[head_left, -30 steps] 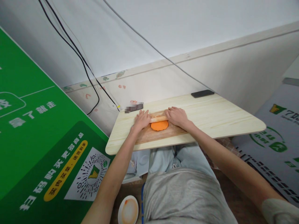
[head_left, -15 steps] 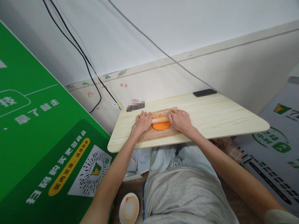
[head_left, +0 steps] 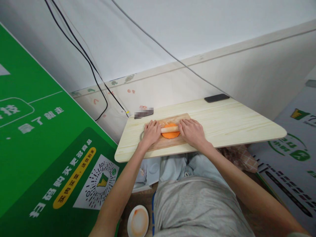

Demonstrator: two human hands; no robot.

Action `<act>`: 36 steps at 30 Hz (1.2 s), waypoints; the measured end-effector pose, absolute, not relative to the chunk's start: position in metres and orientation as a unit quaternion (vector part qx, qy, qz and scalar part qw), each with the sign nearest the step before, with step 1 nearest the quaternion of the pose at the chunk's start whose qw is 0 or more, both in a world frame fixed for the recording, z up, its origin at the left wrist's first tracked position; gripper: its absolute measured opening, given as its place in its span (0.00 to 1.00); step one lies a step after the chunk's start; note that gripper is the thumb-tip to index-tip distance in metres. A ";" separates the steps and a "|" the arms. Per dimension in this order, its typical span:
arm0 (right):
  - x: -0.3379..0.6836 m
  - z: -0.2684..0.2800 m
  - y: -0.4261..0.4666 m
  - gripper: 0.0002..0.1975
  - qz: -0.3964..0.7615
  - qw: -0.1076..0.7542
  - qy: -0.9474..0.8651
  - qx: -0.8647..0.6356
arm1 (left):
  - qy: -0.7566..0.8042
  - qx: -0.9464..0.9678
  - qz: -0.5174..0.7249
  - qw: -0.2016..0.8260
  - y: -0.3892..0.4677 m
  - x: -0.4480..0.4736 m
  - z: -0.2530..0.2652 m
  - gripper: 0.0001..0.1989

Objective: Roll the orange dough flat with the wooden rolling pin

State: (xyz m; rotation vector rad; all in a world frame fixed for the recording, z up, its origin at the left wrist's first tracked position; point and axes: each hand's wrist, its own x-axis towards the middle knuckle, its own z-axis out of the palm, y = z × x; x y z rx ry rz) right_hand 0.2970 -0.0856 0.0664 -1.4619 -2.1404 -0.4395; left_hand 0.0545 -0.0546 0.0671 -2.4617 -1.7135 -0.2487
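A pale wooden rolling pin [head_left: 169,130] lies across a flat round of orange dough [head_left: 171,135]. My left hand [head_left: 151,133] is closed over the pin's left end, and my right hand [head_left: 191,132] covers its right end. Both ends of the pin are hidden under my fingers. Beneath the dough is a wooden cutting board [head_left: 165,143], with some pale smears on its surface behind the pin. Orange shows both in front of the pin and behind it.
The board rests on a light wood-grain table [head_left: 239,125] against the wall. A black phone [head_left: 216,98] lies at the back right, and a blurred-out dark object [head_left: 144,113] at the back left. Below on the left is a stained white plate [head_left: 138,221]. A green panel [head_left: 32,138] stands left.
The rolling pin has moved slightly toward me over the dough, with both hands still on it. More of the orange shows behind the pin now. The view has shifted a little.
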 end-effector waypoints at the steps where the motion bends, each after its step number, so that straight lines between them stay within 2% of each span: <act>1: 0.297 0.065 -0.087 0.22 -0.164 0.258 -0.787 -0.536 | -0.567 -0.817 -0.084 0.066 -0.056 0.054 0.067 0.24; 19: 0.293 0.049 -0.127 0.23 -0.162 0.336 -0.768 -0.521 | -0.557 -0.817 -0.126 0.083 -0.072 0.049 0.053 0.27; 36: 0.289 0.042 -0.144 0.24 -0.162 0.346 -0.760 -0.526 | -0.562 -0.806 -0.179 0.051 -0.081 0.048 0.045 0.28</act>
